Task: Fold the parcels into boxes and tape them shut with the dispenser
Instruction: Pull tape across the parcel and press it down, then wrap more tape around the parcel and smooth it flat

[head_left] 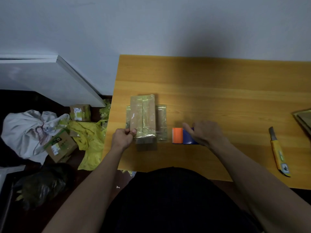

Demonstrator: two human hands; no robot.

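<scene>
A: Surface (218, 91), yellow wood. Edges?
B: Its left edge runs just beside the parcel; its near edge lies against the person's dark torso. The far half and the stretch between dispenser and knife lie bare.

A: Floor, left of the surface?
B: A white tied sack (27, 130), a black bag (42, 184), yellow plastic wrap (89, 140) and two taped cartons: one (60, 147) beside the sack, one (80, 112) nearer the wall.

A: Item: parcel.
B: Flattened cardboard parcel (143, 116), brown, under glossy clear tape with a greenish sheen, lying near the left edge. Side flaps stick out left and right beneath the top panel.

A: Right edge of view?
B: A flat cardboard piece (303, 120), partly cut off by the frame.

A: Left hand?
B: Left hand (123, 138), grip pinching the parcel's near-left corner between thumb and fingers.

A: Right hand?
B: Right hand (205, 132), blurred, grip curled round the blue tape dispenser (183, 136), whose orange end points at the parcel, just apart from it.

A: Smallest?
B: Yellow utility knife (279, 153), blade out, well apart to the right.
</scene>
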